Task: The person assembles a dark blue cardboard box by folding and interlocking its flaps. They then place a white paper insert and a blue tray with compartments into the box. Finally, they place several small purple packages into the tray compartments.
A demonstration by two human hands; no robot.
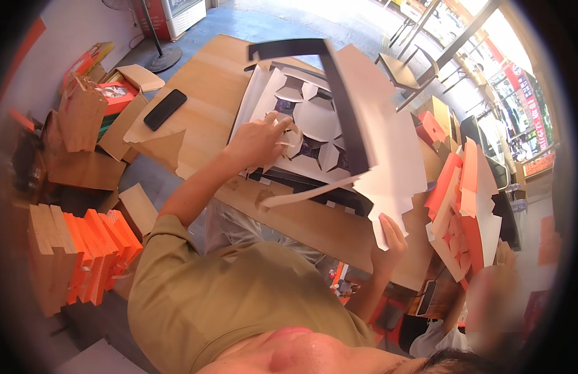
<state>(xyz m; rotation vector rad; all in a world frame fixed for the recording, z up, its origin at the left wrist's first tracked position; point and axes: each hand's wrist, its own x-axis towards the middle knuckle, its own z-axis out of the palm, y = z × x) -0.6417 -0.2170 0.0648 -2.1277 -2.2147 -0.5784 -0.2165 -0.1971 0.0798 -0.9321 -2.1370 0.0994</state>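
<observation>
A box with black edges lies on the cardboard-topped table, a white die-cut card insert inside it. Dark printed areas show through the insert's openings. Over the insert, my left hand is closed, its fingertips pinching a curled white card piece. My right hand grips the near corner of a large white cardboard sheet. That sheet stands tilted up on the box's right side, with a black frame-like strip along its left. A narrow white strip runs across the box's near edge.
A black phone lies on the table's left part. Opened cartons and stacked orange and brown boxes crowd the left. At right are orange-and-white folded boxes, with a blurred person beside them. A chair stands beyond the table.
</observation>
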